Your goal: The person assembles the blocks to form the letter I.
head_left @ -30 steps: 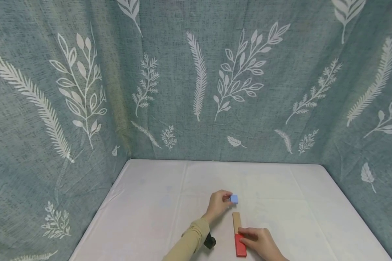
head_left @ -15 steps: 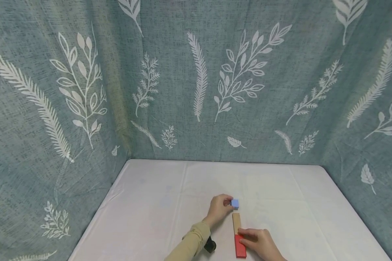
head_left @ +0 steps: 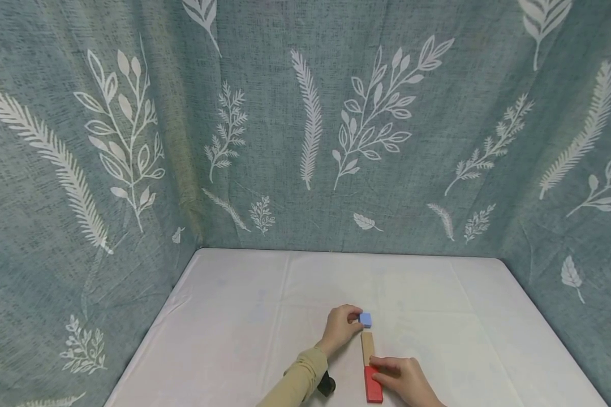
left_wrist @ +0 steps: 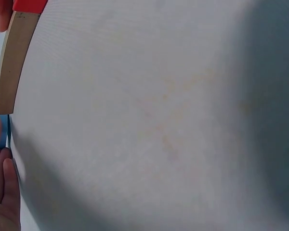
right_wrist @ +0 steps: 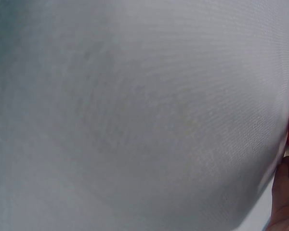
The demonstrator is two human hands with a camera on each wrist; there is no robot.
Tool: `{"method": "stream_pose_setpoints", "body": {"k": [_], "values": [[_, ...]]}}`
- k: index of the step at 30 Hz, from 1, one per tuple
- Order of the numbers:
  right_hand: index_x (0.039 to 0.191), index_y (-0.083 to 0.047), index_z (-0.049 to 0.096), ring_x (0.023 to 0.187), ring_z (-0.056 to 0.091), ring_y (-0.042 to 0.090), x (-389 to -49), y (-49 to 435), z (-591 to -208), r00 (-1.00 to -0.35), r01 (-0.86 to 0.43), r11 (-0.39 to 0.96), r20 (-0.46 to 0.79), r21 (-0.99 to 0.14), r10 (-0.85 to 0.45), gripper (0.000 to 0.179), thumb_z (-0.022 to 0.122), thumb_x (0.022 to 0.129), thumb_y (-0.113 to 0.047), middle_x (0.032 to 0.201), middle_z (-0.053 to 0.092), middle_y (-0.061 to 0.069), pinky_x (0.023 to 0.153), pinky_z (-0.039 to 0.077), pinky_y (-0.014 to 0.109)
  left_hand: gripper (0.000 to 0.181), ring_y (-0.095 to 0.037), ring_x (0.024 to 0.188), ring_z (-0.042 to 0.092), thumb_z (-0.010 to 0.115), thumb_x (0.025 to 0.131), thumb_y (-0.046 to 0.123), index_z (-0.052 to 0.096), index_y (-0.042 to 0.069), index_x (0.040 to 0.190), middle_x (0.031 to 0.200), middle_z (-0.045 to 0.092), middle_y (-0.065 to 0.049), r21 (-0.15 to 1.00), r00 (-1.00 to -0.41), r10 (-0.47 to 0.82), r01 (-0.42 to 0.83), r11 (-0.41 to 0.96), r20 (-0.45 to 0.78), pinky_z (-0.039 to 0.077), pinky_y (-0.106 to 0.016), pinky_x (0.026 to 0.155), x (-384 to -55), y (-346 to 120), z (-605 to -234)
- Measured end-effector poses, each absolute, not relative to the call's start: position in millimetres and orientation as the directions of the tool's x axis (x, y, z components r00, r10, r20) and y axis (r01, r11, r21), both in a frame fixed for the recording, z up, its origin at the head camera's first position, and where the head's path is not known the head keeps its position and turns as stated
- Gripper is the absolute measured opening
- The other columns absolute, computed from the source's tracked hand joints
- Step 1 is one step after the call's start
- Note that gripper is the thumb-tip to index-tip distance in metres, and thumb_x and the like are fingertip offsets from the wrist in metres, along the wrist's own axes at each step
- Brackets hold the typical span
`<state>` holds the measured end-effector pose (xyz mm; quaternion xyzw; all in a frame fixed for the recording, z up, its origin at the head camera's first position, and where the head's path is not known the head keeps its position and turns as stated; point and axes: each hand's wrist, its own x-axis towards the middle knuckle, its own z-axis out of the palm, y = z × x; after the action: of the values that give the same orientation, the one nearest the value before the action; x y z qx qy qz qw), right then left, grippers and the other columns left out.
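A small blue block (head_left: 365, 320) lies on the white table, pinched at its left side by my left hand (head_left: 340, 328). Just nearer to me lies a flat natural-wood block (head_left: 368, 347), its far end close to the blue one. A red block (head_left: 373, 390) continues the line, end to end with the wooden block. My right hand (head_left: 404, 377) holds the red block at that joint, its fingertips reaching onto the wooden block. In the left wrist view the blue block (left_wrist: 1, 132) appears at the end of the wooden block (left_wrist: 17, 62); whether they touch I cannot tell.
A black object (head_left: 327, 384) shows beside the left sleeve (head_left: 297, 377), partly hidden by it. White cloth covers the table (head_left: 234, 316). A green-blue curtain (head_left: 275, 141) with white leaf prints hangs at the back and both sides.
My left hand has drawn the blue block a little toward me, closer to the wooden block's far end. The right hand and the other two blocks have stayed in place.
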<state>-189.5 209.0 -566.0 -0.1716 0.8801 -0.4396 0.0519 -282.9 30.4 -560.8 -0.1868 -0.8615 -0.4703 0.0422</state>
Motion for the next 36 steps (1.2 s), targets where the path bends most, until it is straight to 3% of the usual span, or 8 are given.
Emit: {"method": "stream_pose_setpoints", "body": {"k": [11,36], "values": [[0.110,-0.005,0.071,0.102,0.067,0.009,-188.9,208.3,-565.2,-0.932,-0.274,0.566,0.069,-0.777,-0.357,0.035,0.072,0.082,-0.026,0.109,0.072,0.009,0.082,0.059,0.029,0.027,-0.018,0.084,0.068,0.076,0.075,0.003,0.070,-0.002,0.101,0.095,0.072,-0.012,0.780,-0.925,0.276,0.370,0.505,0.261,0.057,-0.022,0.072,-286.7,31.1,-567.3],[0.111,-0.005,0.071,0.102,0.066,0.009,-190.3,208.5,-567.4,-0.934,-0.237,0.555,0.029,-0.797,-0.357,0.036,0.072,0.083,-0.028,0.111,0.071,0.008,0.084,0.058,0.033,0.029,-0.025,0.088,0.069,0.075,0.076,0.001,0.068,-0.006,0.104,0.096,0.071,-0.017,0.813,-0.922,0.302,0.362,0.455,0.241,0.058,-0.026,0.076,-285.3,25.7,-563.2]]}}
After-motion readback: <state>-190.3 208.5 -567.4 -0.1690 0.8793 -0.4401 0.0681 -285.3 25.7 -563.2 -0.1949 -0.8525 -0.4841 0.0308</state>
